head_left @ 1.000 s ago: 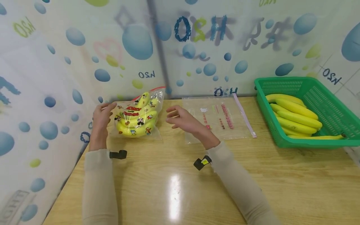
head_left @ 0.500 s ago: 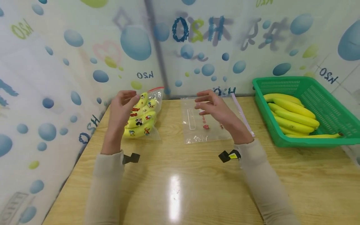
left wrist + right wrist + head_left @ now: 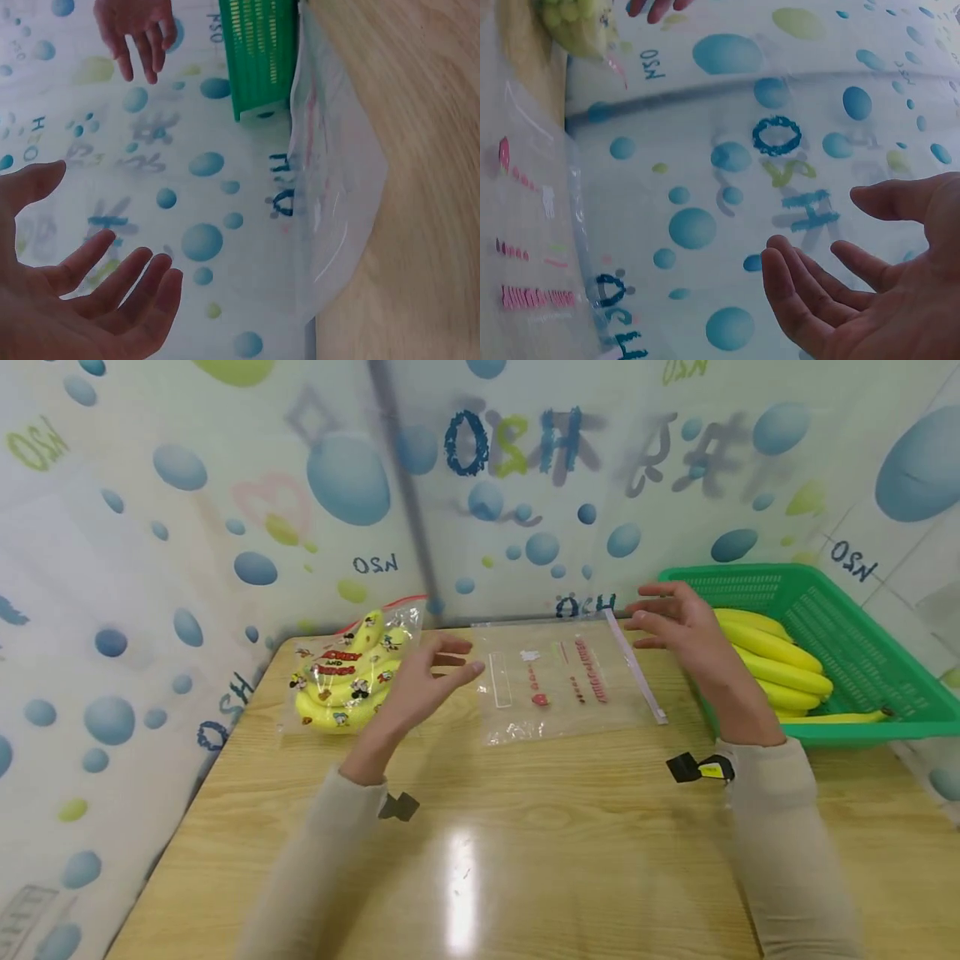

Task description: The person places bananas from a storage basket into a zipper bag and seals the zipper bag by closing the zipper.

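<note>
My left hand (image 3: 427, 685) hovers between the two plastic bags, its fingers loosely bent and holding nothing. Behind it at the left lies a clear zip bag of bananas (image 3: 337, 693), printed with cartoon figures and edged in red. Flat on the table lies a clear zip bag (image 3: 555, 710) with pink print and a pale purple zip strip along its right side. My right hand (image 3: 697, 635) is in the air in front of the green basket (image 3: 892, 643), fingers relaxed, nothing held. Several loose bananas (image 3: 780, 647) lie in that basket, partly hidden by the hand.
A wooden table (image 3: 555, 843) carries everything, with a bright glare patch near its front. A patterned curtain-like wall (image 3: 480, 485) with blue bubbles and lettering rises directly behind the table and along its left side.
Both hands have moved to the right. The left has passed from beside the banana bag to the gap between the bags; the right has crossed the flat bag to the basket.
</note>
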The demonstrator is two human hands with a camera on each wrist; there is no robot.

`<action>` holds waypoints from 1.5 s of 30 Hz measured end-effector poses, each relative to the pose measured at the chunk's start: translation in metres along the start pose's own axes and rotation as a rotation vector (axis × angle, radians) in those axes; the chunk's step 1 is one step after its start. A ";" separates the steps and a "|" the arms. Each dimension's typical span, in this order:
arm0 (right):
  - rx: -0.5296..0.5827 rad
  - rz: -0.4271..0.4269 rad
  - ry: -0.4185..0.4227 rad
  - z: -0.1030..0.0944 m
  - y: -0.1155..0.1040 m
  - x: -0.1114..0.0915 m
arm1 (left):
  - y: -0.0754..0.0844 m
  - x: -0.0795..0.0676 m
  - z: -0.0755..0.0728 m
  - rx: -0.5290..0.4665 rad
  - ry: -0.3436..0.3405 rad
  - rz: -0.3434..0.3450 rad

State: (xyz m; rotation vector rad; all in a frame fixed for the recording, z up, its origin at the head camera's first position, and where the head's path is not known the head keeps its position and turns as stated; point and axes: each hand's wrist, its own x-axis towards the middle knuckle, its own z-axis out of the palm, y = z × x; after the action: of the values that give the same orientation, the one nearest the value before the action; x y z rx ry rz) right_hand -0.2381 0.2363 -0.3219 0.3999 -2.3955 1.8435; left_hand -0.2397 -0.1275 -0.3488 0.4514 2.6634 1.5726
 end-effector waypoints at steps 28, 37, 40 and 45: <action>-0.140 0.242 0.106 -0.085 0.032 -0.002 | 0.022 0.111 0.204 0.027 -0.255 -0.050; -0.120 0.234 0.134 -0.088 0.033 -0.005 | 0.031 0.126 0.255 0.201 -0.116 -0.131; -0.081 0.226 0.161 -0.090 0.032 -0.007 | 0.031 0.127 0.260 0.253 -0.104 -0.158; -0.080 0.222 0.187 -0.090 0.032 -0.008 | 0.028 0.129 0.266 0.361 -0.040 -0.244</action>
State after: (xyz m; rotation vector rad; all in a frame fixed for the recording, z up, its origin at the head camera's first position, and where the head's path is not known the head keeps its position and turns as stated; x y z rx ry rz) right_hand -0.2467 0.3312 -0.3299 -0.0465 -2.4567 1.7679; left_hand -0.3144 0.1458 -0.4392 0.1493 2.8437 1.0131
